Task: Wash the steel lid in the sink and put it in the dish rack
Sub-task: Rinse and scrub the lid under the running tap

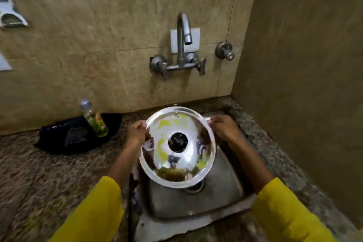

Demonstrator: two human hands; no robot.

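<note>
Holding the steel lid over the sink, both hands grip its rim: the left hand at about nine o'clock, the right hand near two o'clock, each with fingers curled tight on the edge. The lid's knob faces up, and yellow smears mark the surface. No water shows at the tap, so washing looks barely begun. Next, I judge, one hand must let go to turn a tap handle while the other steadies the lid.
</note>
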